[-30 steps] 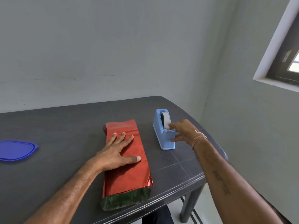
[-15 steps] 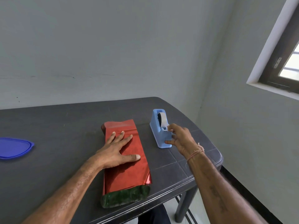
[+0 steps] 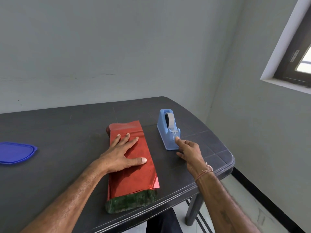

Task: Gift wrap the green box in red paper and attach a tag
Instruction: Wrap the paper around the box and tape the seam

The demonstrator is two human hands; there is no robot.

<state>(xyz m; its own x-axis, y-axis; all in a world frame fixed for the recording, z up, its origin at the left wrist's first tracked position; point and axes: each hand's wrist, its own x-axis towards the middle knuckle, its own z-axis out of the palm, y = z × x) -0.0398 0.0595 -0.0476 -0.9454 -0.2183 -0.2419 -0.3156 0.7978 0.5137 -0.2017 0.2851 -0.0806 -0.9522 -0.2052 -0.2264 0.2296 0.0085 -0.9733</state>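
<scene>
Well, the dark table (image 3: 67,140) fills the lower half of the frame, its rounded corner at the right, and a dark-framed window (image 3: 299,47) sits in the upper right against the grey wall. At the centre of the frame the box (image 3: 131,200) lies lengthwise on the table, running from the middle down toward the near edge. Red paper (image 3: 134,179) is folded over nearly all of it, so only its green near end shows, sticking out from under the paper's lower edge just short of the table's rim. A blue lid (image 3: 15,153) lies flat at the far left of the frame, well apart from the box. My left hand (image 3: 121,155) lies flat on the upper half of the paper, fingers straight and spread and thumb stretched out to the right, pressing the paper down onto the box. Right of the box, near but not touching it, stands a light blue dispenser (image 3: 168,132) with its roll upright and its cutter end toward me. My right hand (image 3: 190,148) is at that cutter end with thumb and forefinger pinched together on the clear tape (image 3: 174,134), which runs as a short strip from the cutter down to my fingertips. My other fingers are curled in loosely underneath. A thin thread (image 3: 204,172) is tied round my right wrist.
</scene>
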